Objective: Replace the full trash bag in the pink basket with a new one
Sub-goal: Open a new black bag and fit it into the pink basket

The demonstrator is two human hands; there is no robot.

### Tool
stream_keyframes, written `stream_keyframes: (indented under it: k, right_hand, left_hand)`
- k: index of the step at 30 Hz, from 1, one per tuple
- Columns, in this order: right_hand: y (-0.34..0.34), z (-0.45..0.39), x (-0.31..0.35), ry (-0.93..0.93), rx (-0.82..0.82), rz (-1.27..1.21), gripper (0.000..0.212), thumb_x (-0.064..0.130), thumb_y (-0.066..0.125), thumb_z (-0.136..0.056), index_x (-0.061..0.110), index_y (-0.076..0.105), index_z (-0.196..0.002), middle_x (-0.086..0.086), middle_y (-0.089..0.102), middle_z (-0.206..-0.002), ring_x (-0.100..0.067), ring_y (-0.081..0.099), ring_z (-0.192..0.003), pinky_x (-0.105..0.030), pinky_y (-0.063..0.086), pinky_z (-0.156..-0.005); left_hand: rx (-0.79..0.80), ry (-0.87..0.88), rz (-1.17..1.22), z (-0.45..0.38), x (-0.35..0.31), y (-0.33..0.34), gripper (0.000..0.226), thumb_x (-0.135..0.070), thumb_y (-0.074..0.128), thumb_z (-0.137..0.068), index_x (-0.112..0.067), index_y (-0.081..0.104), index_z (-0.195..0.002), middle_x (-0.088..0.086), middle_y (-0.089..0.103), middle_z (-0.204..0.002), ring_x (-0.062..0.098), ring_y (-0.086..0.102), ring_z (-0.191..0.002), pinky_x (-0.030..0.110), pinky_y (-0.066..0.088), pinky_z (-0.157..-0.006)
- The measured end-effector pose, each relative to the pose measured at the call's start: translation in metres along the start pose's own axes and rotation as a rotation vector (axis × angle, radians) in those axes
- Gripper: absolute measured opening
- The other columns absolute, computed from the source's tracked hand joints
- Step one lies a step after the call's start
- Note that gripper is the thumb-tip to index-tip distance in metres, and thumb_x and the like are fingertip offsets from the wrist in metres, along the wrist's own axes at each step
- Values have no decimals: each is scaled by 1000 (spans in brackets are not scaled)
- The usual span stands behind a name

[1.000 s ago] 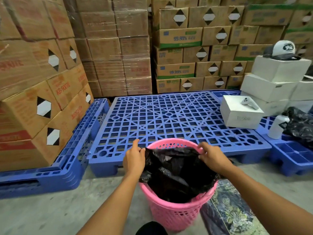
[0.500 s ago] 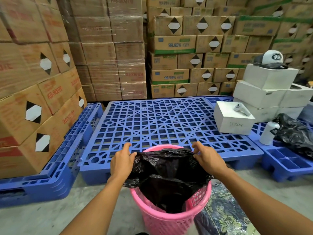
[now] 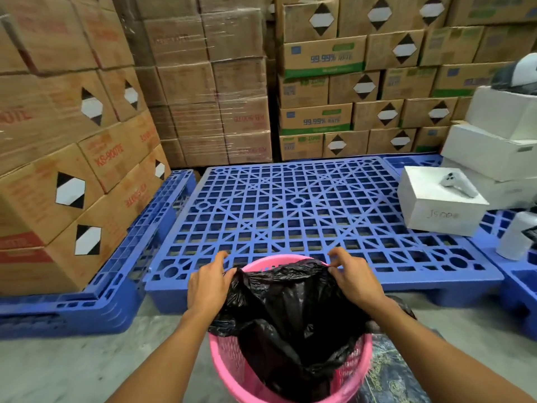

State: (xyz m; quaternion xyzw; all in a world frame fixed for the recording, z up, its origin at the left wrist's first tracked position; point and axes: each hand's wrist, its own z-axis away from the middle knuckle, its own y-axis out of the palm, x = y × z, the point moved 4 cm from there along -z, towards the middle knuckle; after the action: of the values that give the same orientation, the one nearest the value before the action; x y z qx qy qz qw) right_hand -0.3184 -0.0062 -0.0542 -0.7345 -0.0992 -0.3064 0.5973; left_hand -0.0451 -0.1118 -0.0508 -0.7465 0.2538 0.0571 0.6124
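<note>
Hands first: two of them, reaching in from the lower edge of the frame, with one pink basket [image 3: 290, 382] and one black trash bag [image 3: 293, 309] between them at bottom centre. Behind them, in the middle of the frame, lies one large blue pallet [image 3: 293, 205], with a white box [image 3: 436, 210] on its right side and a small white device [image 3: 459, 184] resting on that box. Stacks of brown cartons [image 3: 66, 158] fill the upper left and top.

The bag is crinkled and glossy; its mouth is bunched and pulled up above the basket's rim, while its lower part hangs inside the basket. The basket stands on the grey floor just in front of the pallet.

The left hand [image 3: 209, 283] pinches the bag's left edge, and the right hand [image 3: 356, 279] pinches its right edge, fingers [image 3: 337, 257] curled over the top hem. The plastic is stretched between both grips.
</note>
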Motion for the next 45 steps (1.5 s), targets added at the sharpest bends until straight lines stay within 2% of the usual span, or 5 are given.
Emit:
stream_keyframes:
  k: [22,32,36,40,45]
  right_hand:
    - [55,-109,-45,236,36,119,27,20,54,-93,18,49,-119,-6,67,-95,-26,61,-81,-43,55,-68]
    - [40,-101,-44,186,84,220,33,2,53,-87,11,53,-118,-13,62,-121,-31,58,-106,-42,52,-83]
    - [41,-81,-16,-62,53,240,19,14,45,-94,16,57,-108,-11,69,-105,-28,62,-91,-39,50,-68]
    - [57,-62,-21,-6,262,184,38,34,54,-92,18,43,-125,-10,60,-122,-28,57,-109,-43,50,-86]
    - [55,-47,-50,143,335,130,53,47,54,-89,13,42,-128,-13,58,-126,-29,56,-111,-42,48,-92]
  left_hand:
    - [67,-56,-40,-83,19,64,39,-32,56,-94,-20,48,-131,8,69,-92,30,64,-80,37,43,-62]
    - [61,70,-65,-75,25,75,51,-9,55,-93,-25,44,-139,4,69,-106,28,62,-99,45,44,-94]
    - [212,243,9,-68,15,79,55,-5,44,-98,-23,31,-148,12,67,-109,31,62,-90,43,48,-70]
    - [325,169,83,-67,12,73,58,-30,41,-100,-18,16,-151,5,63,-72,17,51,-54,27,36,-46]
    - [497,133,33,-44,13,76,69,-52,39,-95,-19,14,-151,12,63,-120,27,62,-106,39,50,-86]
